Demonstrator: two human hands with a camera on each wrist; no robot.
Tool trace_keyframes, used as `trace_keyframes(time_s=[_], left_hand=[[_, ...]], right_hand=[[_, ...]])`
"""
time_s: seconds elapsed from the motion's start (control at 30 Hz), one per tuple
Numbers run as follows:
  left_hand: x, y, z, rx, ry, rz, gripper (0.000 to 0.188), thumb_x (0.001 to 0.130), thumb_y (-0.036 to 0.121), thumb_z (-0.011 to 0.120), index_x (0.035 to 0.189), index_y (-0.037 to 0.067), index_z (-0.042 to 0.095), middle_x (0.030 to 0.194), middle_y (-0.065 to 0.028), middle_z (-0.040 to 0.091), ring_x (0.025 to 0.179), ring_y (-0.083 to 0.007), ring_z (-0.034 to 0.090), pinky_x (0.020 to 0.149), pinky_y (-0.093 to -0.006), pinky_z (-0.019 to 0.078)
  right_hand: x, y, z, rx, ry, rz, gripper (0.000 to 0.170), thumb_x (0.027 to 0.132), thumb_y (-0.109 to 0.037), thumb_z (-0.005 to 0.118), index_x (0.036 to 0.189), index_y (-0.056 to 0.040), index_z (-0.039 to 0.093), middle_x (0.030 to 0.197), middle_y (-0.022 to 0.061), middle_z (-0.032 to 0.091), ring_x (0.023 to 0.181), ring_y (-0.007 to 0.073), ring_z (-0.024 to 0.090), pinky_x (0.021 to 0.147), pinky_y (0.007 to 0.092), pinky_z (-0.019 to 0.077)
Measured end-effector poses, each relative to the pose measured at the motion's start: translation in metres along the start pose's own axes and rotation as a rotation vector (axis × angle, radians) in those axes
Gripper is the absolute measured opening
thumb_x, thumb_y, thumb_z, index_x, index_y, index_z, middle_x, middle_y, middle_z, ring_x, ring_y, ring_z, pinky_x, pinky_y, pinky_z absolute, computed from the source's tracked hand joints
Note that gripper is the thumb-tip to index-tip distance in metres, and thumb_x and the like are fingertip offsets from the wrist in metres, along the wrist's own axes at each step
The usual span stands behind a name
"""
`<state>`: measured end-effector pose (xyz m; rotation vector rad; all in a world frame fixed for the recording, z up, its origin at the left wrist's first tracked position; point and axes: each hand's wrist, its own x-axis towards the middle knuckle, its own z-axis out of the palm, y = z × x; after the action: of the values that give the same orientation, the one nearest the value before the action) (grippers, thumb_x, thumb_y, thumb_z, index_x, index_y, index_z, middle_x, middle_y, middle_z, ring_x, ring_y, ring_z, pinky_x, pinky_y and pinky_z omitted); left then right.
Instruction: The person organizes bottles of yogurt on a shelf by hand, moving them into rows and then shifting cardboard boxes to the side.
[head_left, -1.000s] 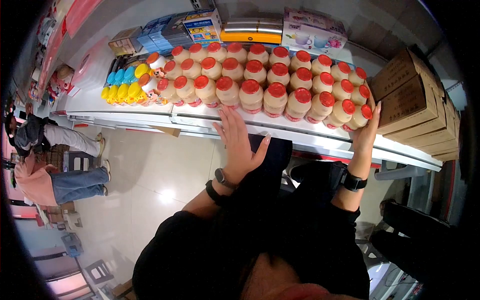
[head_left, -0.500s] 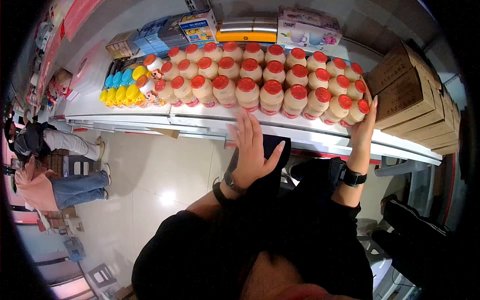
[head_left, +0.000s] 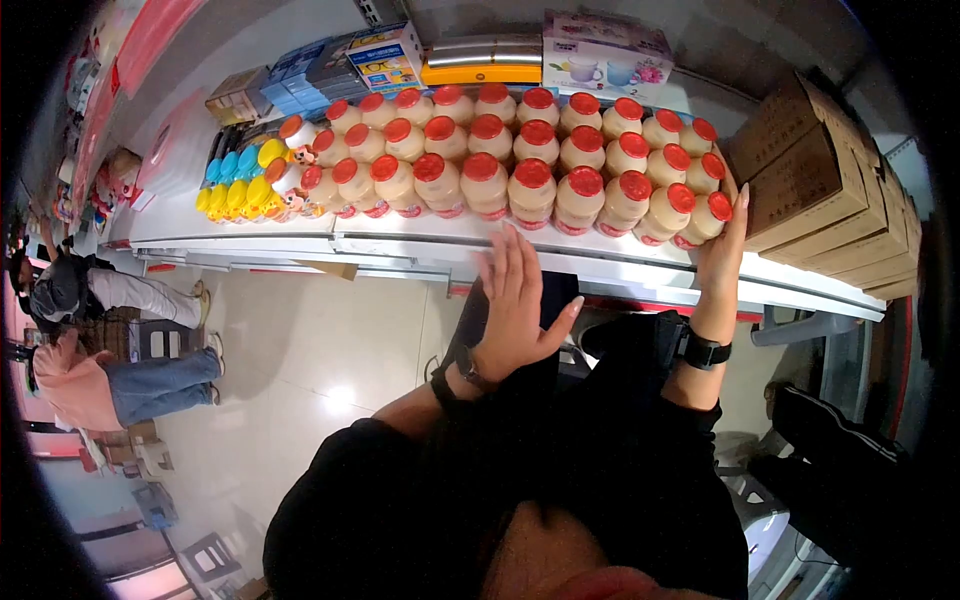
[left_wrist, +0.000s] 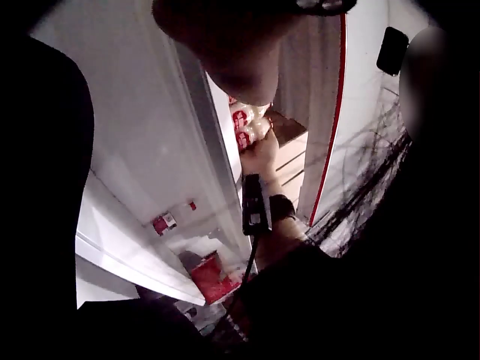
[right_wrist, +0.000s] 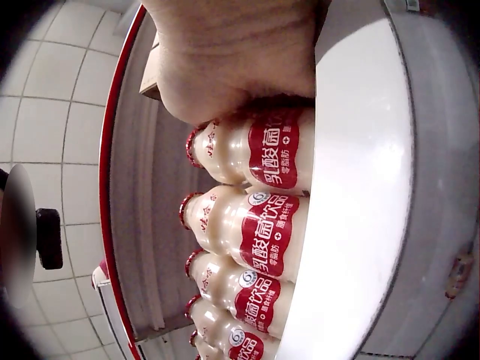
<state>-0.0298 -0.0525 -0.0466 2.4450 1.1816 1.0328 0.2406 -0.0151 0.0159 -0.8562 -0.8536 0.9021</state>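
Rows of red-capped bottles [head_left: 534,188] stand on the white shelf [head_left: 400,243] in the head view. My right hand [head_left: 721,250] lies along the right end of the rows, its straight fingers against the end bottles, between them and the brown cartons. In the right wrist view that hand [right_wrist: 232,60] is against the nearest front-row bottle [right_wrist: 259,150], whose red label shows. My left hand [head_left: 520,310] is held in front of the shelf edge with fingers spread and nothing in it. The left wrist view shows part of the left hand [left_wrist: 232,52], its fingers hidden.
Brown cartons [head_left: 800,180] stack at the shelf's right end. Yellow-capped bottles [head_left: 232,198] stand at the left. Behind are a cup box [head_left: 606,60] and a yellow box [head_left: 482,73]. Two people stand far left, near a grey stool [head_left: 160,338].
My left hand has drawn away from the front bottles and shifted right and down. The right hand remains at the end bottles. The whole shelf scene has shifted slightly left and up in view.
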Motion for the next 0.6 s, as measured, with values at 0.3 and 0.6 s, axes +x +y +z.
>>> trace_keyframes(time_s=[0.3, 0.6], left_hand=[[0.008, 0.018, 0.01, -0.046, -0.048, -0.076, 0.104, 0.09, 0.041, 0.065, 0.149, -0.019, 0.003, 0.156, -0.0433, 0.0, 0.147, -0.0541, -0.009, 0.113, -0.0639, -0.0129], [0.004, 0.022, 0.011, -0.034, -0.021, 0.021, 0.104, 0.089, 0.045, 0.065, 0.147, -0.021, 0.009, 0.155, -0.0441, 0.002, 0.147, -0.0549, -0.005, 0.113, -0.066, -0.0099]], right_hand=[[0.002, 0.004, -0.007, 0.056, -0.012, 0.024, 0.064, 0.107, -0.05, 0.028, 0.149, -0.0019, 0.039, 0.15, 0.0156, 0.045, 0.137, 0.0279, 0.044, 0.114, 0.0414, 0.0352], [0.0, 0.0, -0.002, 0.012, -0.014, -0.006, 0.064, 0.107, -0.05, 0.03, 0.148, -0.0008, 0.041, 0.149, 0.0156, 0.045, 0.137, 0.0276, 0.045, 0.115, 0.0403, 0.0344]])
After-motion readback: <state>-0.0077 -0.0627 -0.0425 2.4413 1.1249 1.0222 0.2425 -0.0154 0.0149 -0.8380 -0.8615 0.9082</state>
